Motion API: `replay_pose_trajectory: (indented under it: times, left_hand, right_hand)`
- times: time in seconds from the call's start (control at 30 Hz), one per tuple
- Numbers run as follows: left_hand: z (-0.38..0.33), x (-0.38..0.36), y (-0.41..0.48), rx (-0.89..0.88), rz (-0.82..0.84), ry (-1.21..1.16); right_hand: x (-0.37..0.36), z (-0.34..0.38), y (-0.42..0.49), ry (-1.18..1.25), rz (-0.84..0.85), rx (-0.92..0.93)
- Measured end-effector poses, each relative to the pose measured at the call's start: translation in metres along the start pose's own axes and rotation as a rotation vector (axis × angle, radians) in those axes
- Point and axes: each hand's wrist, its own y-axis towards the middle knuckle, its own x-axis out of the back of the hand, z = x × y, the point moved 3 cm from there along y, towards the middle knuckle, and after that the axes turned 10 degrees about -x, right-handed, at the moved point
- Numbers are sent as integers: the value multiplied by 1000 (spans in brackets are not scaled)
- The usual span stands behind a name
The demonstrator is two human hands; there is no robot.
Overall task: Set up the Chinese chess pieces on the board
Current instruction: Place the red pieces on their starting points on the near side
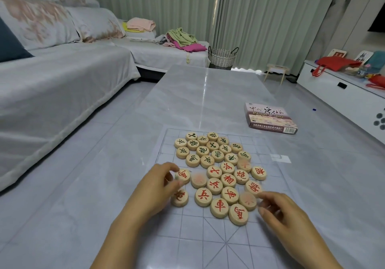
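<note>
**While Pieces Lie Heaped, Setup Is Judged Barely Begun**

Where the grip is concerned, a red piece at the left edge of the heap is pinched between the thumb and forefinger of the left hand. Whether it is lifted or resting on the sheet cannot be told. The right hand is held with fingers curled at the right edge of the heap, beside a blurred disc. Whether anything is gripped there cannot be told.

Outward from the hands, the red pieces are bunched in the nearer half of the heap, mostly touching one another. The green pieces are bunched in the farther half. Both groups are laid around the middle of the board, a thin lined sheet spread on the table.

The colours appear to be sorted by side, and that much may be counted as done. No piece is seen on the near rows or the crossed palace lines, so placing is judged to be wholly left.

A printed box is set on the table to the far right, well apart from the heap. It is closed, so its contents are hidden. A woven basket is seen beyond the table's far end, and its contents are not shown.
</note>
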Motion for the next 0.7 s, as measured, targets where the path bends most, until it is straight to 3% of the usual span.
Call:
replay_pose_trajectory:
  times: [0.07, 0.2, 0.3, 0.5, 0.7]
  left_hand:
    - [-1, -8, 10, 42, -95, 55]
    - [1, -27, 23, 91, -40, 280]
    - [1, -29, 25, 98, -50, 264]
    - [2, -17, 12, 65, -79, 224]
    - [-11, -2, -19, -55, -119, 197]
  right_hand:
    - [3, -2, 3, 27, -31, 3]
    - [13, -12, 14, 72, -130, -42]
    - [16, -21, 21, 25, -115, -63]
    - [1, 1, 21, -124, 33, 177]
    - [-5, 12, 20, -227, 54, 259]
